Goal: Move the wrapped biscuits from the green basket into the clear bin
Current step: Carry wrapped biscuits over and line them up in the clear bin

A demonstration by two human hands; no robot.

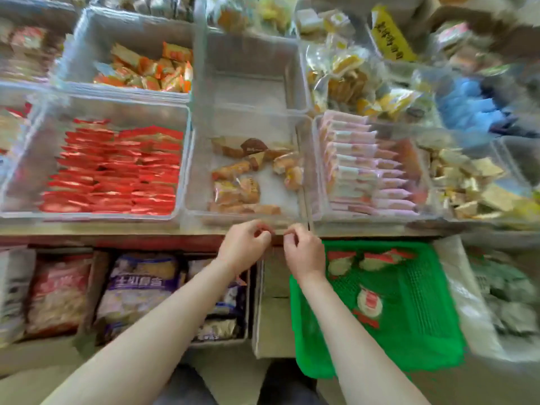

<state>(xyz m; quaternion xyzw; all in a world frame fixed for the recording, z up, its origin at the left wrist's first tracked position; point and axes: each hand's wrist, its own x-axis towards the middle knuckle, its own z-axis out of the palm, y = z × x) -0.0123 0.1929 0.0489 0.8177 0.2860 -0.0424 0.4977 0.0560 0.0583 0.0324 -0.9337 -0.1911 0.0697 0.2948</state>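
The green mesh basket [423, 311] sits low on the right, below the shelf. In it lie several wrapped biscuits in red-and-white wrappers: one in the middle [370, 301] and others at its far edge [340, 261]. The clear bin [20, 171] of flat red packets [117, 171] stands on the shelf at left. My left hand [245, 244] and my right hand [302, 249] hover side by side at the shelf's front edge, left of the basket. Fingers of both are curled toward the thumbs, and I see nothing in them. The picture is blurred.
A clear bin [295, 133] with brown wrapped cakes stands straight ahead, and a bare one [204, 68] lies behind it. A bin of pink packets [365, 171] is at right. Large snack bags [137, 290] fill boxes under the shelf at left.
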